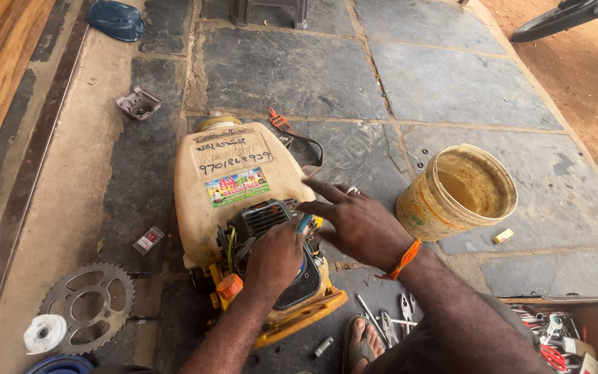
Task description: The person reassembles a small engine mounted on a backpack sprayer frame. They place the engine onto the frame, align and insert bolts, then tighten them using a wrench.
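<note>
Hands [313,239] on engine [264,228] below cream tank's [202,201] colourful rectangular sticker [237,186]

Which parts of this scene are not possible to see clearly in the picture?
Head view only:
- Tool tip under the left hand: hidden by its fingers; only a blue handle shows.
- Sprayer engine: partly covered by both hands.
- Right hand palm: faces down, unseen.
- Toolbox: cut by the right edge.
- Tools beside the foot: too small to identify.

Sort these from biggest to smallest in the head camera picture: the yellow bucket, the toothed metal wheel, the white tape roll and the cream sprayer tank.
1. Cream sprayer tank
2. Yellow bucket
3. Toothed metal wheel, looks a bit smaller than the bucket
4. White tape roll
</note>
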Demonstrator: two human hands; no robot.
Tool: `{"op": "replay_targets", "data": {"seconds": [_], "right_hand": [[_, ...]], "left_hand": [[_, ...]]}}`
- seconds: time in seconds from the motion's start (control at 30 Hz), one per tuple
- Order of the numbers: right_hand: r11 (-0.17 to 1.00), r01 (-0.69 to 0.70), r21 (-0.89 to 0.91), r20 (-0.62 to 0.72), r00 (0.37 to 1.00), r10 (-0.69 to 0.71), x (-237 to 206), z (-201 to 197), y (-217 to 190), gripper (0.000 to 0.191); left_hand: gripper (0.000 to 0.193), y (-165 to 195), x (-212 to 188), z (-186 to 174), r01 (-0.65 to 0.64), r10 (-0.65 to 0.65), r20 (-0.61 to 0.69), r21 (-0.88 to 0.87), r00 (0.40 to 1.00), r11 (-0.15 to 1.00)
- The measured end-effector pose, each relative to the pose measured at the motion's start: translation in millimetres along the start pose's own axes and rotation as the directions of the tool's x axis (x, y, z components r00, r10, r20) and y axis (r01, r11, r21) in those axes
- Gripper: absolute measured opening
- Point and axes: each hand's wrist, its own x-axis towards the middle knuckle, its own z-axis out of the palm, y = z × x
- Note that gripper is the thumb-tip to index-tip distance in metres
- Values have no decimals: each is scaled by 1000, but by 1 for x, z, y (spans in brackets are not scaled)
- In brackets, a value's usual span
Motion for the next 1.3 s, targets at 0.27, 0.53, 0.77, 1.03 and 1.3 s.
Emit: {"op": "replay_targets", "data": {"seconds": [0.27,0.53,0.77,1.03,1.3], "right_hand": [[835,-520,179,270,843,466,21,8,-15,56],[980,168,102,-133,979,-154,-3,-14,-1,53],[941,-323,104,105,944,313,15,7,-7,32],[966,-106,235,-44,992,120,12,1,-6,63],[916,-366,165,138,928,346,19,7,-14,39]], "left_hand": [[31,3,2,-6,119,-119,9,-3,993,993],[33,-1,0,-7,113,-114,16,63,993,992],[29,2,0,-2,3,-2,-59,16,998,1000],[25,-3,2,-3,53,-53,-2,98,999,994],[31,0,3,0,112,-118,58,87,991,990]]}}
